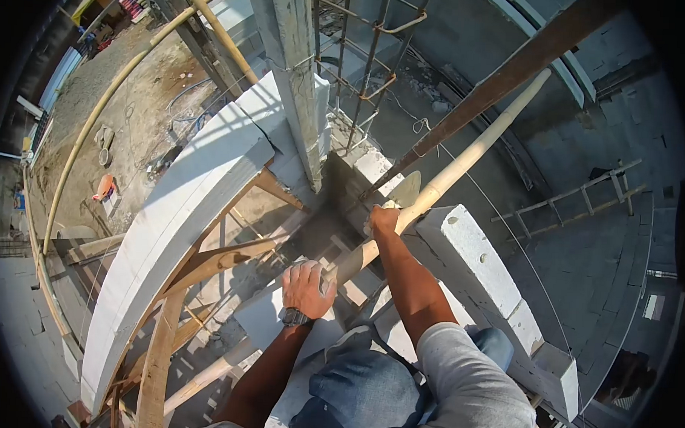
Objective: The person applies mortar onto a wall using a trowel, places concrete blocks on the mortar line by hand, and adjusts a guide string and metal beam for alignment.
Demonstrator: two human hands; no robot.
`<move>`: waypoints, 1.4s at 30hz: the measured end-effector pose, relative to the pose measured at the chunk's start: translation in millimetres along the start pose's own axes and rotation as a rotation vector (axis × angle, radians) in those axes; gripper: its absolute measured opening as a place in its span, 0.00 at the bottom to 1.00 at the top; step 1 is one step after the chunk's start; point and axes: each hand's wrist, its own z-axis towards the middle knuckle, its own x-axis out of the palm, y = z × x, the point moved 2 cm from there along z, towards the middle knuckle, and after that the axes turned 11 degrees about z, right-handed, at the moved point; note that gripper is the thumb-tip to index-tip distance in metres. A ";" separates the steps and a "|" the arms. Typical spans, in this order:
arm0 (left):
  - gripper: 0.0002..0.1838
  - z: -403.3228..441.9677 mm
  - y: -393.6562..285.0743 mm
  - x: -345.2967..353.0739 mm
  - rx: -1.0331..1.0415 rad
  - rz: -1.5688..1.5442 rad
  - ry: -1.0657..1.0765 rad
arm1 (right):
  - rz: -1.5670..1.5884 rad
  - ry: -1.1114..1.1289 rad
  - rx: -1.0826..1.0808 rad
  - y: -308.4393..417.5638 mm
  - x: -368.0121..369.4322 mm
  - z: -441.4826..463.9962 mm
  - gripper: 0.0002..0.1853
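My left hand (308, 290), with a watch on its wrist, is closed over a long bamboo pole (473, 152) that runs diagonally across the view; its fingertips are hidden. My right hand (382, 220) is closed beside the same pole, and a trowel (406, 190) extends from it, blade up and to the right; its handle is mostly covered by the fingers. Below my left hand lies a pale block (260, 315). A dark gap in the masonry is in front of my right hand.
A curved white block wall (158, 207) rises at left over wooden braces (228, 261). Ahead stand a grey post (293, 84) and rebar column (370, 56). A rusty beam (482, 98) slants overhead. White blocks (480, 256) line the right, with a ladder (569, 207) beyond.
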 end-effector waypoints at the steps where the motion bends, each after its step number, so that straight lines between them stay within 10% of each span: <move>1: 0.23 1.6 -1.4 -3.7 -0.008 -0.003 -0.005 | 0.024 -0.029 -0.009 -5.5 1.0 0.5 0.12; 42: 0.17 3.5 5.9 -0.1 -0.052 -0.077 0.090 | -0.680 0.571 -0.536 17.3 -44.2 85.1 0.23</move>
